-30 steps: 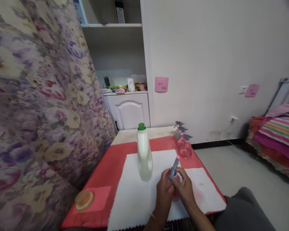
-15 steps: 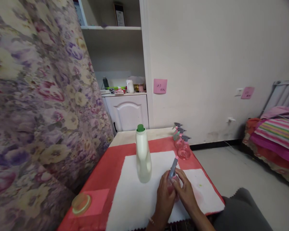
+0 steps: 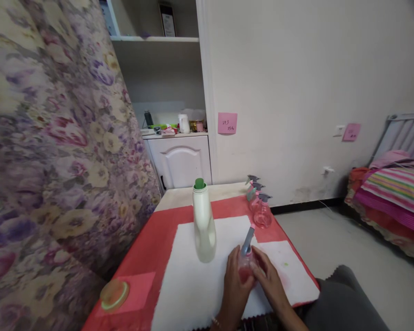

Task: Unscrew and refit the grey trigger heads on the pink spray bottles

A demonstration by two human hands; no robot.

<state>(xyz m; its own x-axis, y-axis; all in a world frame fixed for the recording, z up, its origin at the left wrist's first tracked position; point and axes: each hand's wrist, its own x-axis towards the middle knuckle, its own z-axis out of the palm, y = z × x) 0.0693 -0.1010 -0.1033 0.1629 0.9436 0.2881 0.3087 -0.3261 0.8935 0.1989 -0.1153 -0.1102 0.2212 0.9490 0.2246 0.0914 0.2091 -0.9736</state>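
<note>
Between my two hands stands a small pink spray bottle [image 3: 245, 264] with a grey trigger head whose pink nozzle points up and away from me. My left hand [image 3: 232, 285] is wrapped round its left side. On its right side my right hand [image 3: 266, 275] holds the body, thumb across the front. Beyond my hands, to the left, a tall pale green jug [image 3: 204, 225] stands upright without a cap, its green spout showing in the neck. Both are over white paper sheets [image 3: 189, 285].
Several pink and greenish spray bottles [image 3: 262, 216] line the far right table edge. A round lid-like cap [image 3: 114, 295] lies on a pink paper at the near left. Red cloth [image 3: 141, 253] covers the table. A floral curtain [image 3: 72, 184] hangs left; a cabinet [image 3: 184, 161] stands behind.
My right hand's fingers have shifted down from the bottle's neck to its body, so more of the pink bottle shows. The view has turned slightly to the right.
</note>
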